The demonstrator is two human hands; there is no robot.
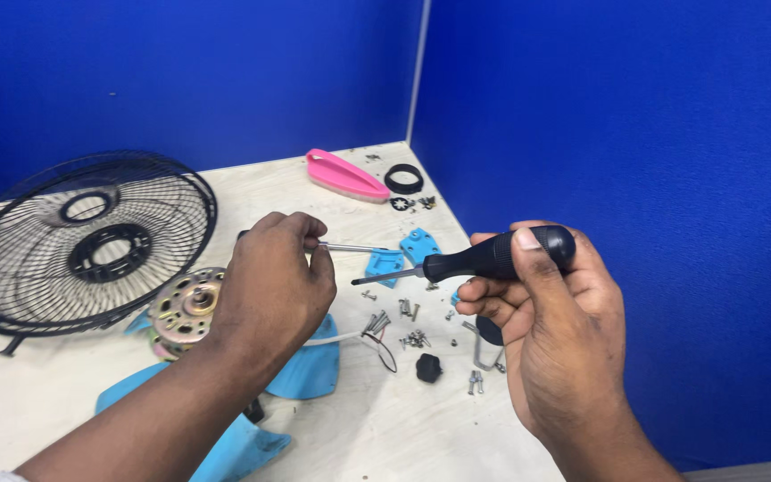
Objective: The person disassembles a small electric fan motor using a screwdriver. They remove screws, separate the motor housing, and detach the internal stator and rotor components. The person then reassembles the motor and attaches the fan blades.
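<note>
Gripping a black-handled screwdriver (484, 260), the right hand (551, 330) sits at the right of the frame, low against the blue partition wall (617, 134). Its fingers are curled around the handle and the thumb lies along the top of the rounded butt; the short metal shaft points left, its tip ending just beside a small blue plastic bracket (385, 264) near the middle of the picture.

At centre left, the left hand (274, 286) is drawn closed, its fingertips pinching one end of a thin metal rod (350, 247) that runs to the right toward the same bracket. Under the wrist lies a bare fan motor (185, 308) with a metal face plate, and a white cable (336, 338) leads from beneath the hand to the right.

Loose screws (381, 319) are scattered on the pale tabletop (403, 419) between the two hands (more small ones lie a little lower right, near a black knob (428, 367)). A second blue bracket (419, 243) sits just above the screwdriver shaft.

Filling the left side, a black wire fan guard (91, 241) rests tilted on the table. Light blue fan blades (305, 366) spread out below the left forearm toward the bottom edge. In the upper middle, near the corner of the partitions, a pink plastic piece (345, 176) lies beside a black ring (403, 178).
</note>
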